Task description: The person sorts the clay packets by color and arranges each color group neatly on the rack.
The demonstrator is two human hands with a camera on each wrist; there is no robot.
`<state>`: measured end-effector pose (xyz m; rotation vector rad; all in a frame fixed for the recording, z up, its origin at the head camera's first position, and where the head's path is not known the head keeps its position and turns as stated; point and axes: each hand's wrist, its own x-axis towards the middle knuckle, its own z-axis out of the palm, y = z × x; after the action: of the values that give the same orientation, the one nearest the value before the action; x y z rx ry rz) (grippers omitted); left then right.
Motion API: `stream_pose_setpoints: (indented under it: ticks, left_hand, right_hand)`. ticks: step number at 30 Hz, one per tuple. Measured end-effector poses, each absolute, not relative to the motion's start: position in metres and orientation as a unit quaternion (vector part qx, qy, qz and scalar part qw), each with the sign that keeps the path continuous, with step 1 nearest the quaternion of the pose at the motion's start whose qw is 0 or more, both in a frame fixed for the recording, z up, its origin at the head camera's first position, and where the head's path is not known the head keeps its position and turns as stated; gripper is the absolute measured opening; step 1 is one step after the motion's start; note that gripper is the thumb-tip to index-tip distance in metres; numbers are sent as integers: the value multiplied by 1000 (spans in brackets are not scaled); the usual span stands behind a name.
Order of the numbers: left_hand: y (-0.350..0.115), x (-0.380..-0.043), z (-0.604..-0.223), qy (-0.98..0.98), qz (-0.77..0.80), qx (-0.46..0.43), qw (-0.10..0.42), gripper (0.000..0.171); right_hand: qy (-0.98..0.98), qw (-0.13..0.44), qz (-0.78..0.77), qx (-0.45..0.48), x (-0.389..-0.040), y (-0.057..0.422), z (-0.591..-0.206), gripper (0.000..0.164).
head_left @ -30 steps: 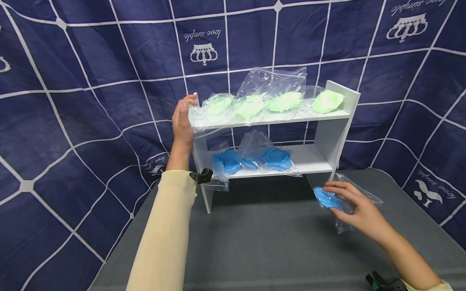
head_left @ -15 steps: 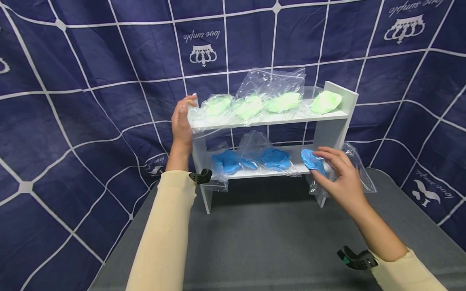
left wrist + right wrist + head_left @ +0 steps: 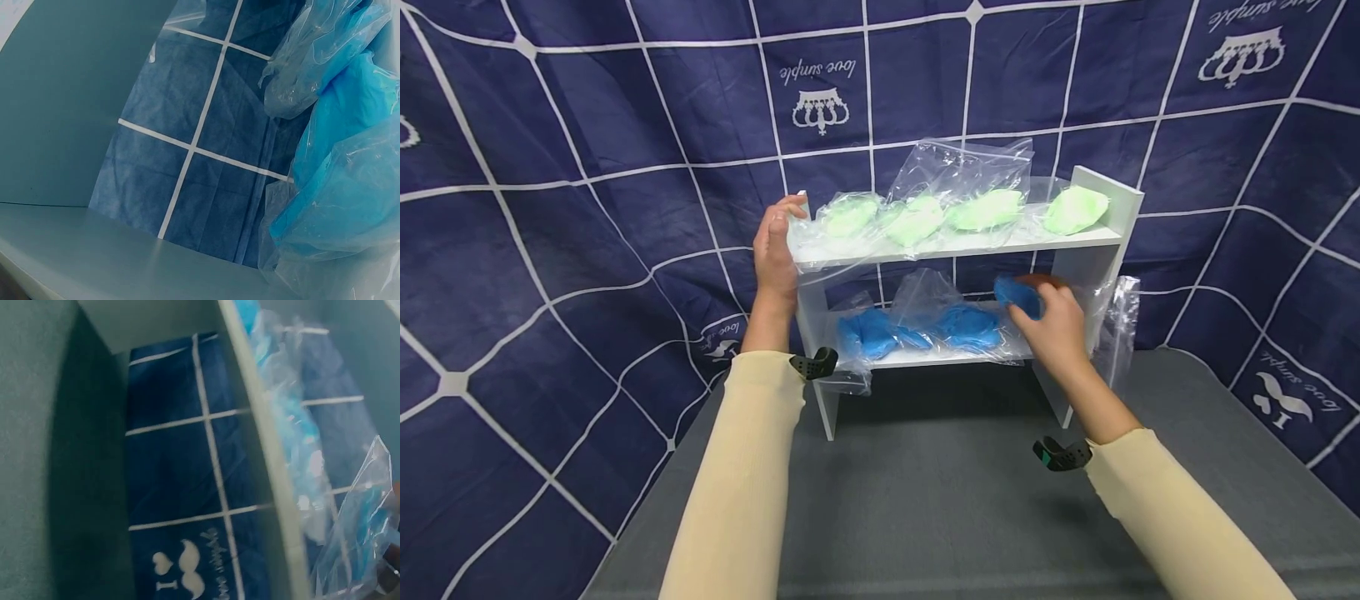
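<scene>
A white two-tier shelf (image 3: 1060,346) stands on the grey surface. My left hand (image 3: 775,250) grips the top of its left side panel. With thumb and fingers, my right hand (image 3: 1056,321) pinches a crumpled blue bundle in a clear zip bag (image 3: 1017,296), above the right part of the lower tier. The loose end of its bag hangs out past the right panel. Left of it on that tier lie bagged blue bundles (image 3: 970,327), which the left wrist view also shows as blue bundles in plastic (image 3: 350,125). The right wrist view shows the held bag (image 3: 359,531) at its right edge.
Several bagged pale green bundles (image 3: 985,210) line the upper tier, some bag plastic sticking up or over the front edge. Behind the shelf hangs a dark blue cloth with white grid lines (image 3: 700,108). Grey cloth-like surface (image 3: 940,500) lies in front.
My right hand has carried the bagged blue bundle up and left, from beside the shelf's lower right to the lower tier. The left hand stays on the side panel.
</scene>
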<state>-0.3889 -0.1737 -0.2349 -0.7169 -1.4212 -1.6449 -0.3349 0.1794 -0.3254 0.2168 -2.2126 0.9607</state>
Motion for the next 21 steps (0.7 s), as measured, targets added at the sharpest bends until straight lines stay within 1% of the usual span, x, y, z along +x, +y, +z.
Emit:
stream_pose_setpoints:
  ticks: [5,8,11,16,21]
  left_hand:
    - [-172,-387,-234,-566,-654,-285,414,46]
    - [-171,-386,-235,-567,-655,-284,411,45]
    - [-171,-386,-234,-569,-652,-287,410,45]
    - [-172,-387,-233,-569,-651,-287,412,52]
    - [-173,-386,-234,-576,-650,-280,410,57]
  right_hand:
    - [-893,297,326,92,-352,179,-334,38]
    - [-897,288,320,98,-354,180,-338,37]
    - [-893,300,319,102,-350,180,-338,37]
    - [-884,346,289,125,-343,178,-340,35]
    - [-864,380,287,163,-326,175,-345,34]
